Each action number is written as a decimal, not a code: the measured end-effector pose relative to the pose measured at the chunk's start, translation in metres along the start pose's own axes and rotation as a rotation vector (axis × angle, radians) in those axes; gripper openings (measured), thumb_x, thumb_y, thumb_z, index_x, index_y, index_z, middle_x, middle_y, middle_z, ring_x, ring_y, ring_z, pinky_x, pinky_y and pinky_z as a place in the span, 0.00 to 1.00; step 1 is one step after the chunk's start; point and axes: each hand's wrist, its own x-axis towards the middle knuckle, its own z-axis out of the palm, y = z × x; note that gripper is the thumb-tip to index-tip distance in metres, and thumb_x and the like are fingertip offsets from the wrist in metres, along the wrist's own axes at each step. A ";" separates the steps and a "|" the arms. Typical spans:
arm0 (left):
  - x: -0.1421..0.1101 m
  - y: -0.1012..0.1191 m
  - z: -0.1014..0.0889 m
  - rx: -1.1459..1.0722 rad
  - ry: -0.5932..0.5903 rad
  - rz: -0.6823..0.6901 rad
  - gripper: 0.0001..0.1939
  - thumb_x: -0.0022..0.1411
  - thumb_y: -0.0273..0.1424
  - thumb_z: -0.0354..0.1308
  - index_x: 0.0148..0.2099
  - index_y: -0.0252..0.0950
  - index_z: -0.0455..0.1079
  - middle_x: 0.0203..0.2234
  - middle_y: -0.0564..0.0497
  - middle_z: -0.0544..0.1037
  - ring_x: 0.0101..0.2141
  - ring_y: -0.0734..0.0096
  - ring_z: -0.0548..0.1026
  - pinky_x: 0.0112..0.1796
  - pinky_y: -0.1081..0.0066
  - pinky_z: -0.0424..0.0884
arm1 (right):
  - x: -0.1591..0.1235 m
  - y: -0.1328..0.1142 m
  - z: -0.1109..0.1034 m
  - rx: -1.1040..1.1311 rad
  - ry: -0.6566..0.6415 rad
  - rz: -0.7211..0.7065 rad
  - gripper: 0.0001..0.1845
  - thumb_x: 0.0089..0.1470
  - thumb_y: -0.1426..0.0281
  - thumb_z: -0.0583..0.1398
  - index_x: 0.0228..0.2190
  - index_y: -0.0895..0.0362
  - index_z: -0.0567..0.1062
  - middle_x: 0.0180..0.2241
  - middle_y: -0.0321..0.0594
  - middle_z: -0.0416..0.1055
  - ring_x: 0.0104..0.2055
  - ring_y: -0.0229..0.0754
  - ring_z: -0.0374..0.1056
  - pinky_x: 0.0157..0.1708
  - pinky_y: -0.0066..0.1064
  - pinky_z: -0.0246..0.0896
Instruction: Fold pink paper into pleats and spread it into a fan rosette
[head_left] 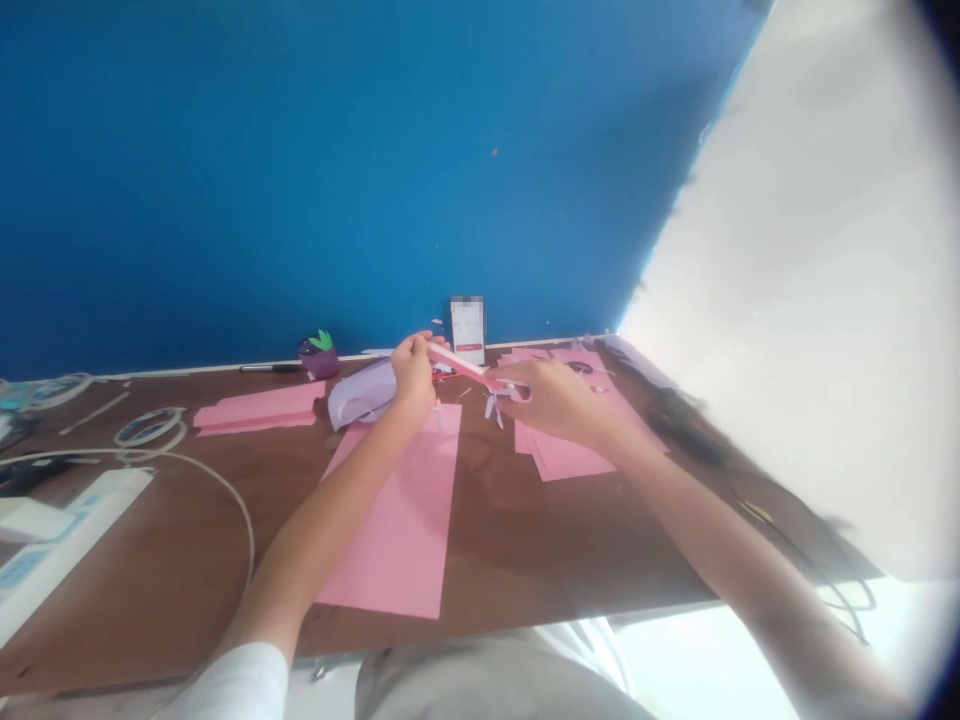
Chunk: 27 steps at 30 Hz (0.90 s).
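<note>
Between my two hands a narrow pink strip with a pale edge [463, 365], which looks like folded paper, slants down to the right above the table. My left hand [412, 372] is closed on its upper left end. At the lower right end, the fingers of my right hand [553, 392] pinch the strip. Small pale purple paper pieces [493, 407] show just below the right fingertips. Under my left forearm lies a flat pink sheet [405, 530]. A curled purple sheet [361, 392] is just left of my left hand.
Several pink sheets [559, 460] lie beneath my right hand, and folded pink paper [261, 410] lies left. A phone [469, 335] leans on the blue wall. Nearby are a purple pot-like thing with green leaves [319, 357], a black pen [268, 368], a power strip [79, 535] and cables [225, 478].
</note>
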 end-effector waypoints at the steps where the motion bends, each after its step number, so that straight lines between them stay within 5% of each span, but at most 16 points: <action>1: 0.001 0.001 0.000 -0.035 0.015 -0.056 0.09 0.68 0.28 0.47 0.38 0.34 0.67 0.30 0.48 0.78 0.32 0.74 0.77 0.41 0.70 0.74 | 0.001 0.001 0.002 -0.023 0.007 -0.012 0.23 0.51 0.73 0.58 0.48 0.46 0.78 0.31 0.36 0.75 0.28 0.37 0.64 0.25 0.27 0.45; 8: 0.016 0.004 -0.005 -0.162 0.058 -0.345 0.10 0.67 0.21 0.48 0.34 0.33 0.67 0.31 0.46 0.77 0.34 0.75 0.78 0.42 0.72 0.75 | 0.011 0.011 0.022 -0.274 0.073 -0.057 0.25 0.55 0.74 0.56 0.54 0.45 0.73 0.35 0.41 0.73 0.32 0.39 0.64 0.24 0.28 0.41; 16: 0.022 0.002 -0.007 -0.207 0.038 -0.389 0.10 0.66 0.19 0.48 0.37 0.32 0.69 0.29 0.47 0.77 0.34 0.73 0.78 0.41 0.71 0.77 | 0.014 0.013 0.025 -0.250 0.135 -0.053 0.21 0.58 0.74 0.53 0.49 0.46 0.77 0.34 0.40 0.73 0.30 0.37 0.63 0.24 0.29 0.39; 27: 0.024 0.011 -0.010 -0.225 0.001 -0.410 0.11 0.66 0.19 0.47 0.38 0.33 0.70 0.33 0.45 0.78 0.38 0.72 0.78 0.41 0.72 0.78 | 0.016 0.016 0.029 -0.323 0.205 -0.120 0.22 0.61 0.65 0.54 0.56 0.48 0.70 0.39 0.43 0.70 0.32 0.39 0.62 0.24 0.30 0.39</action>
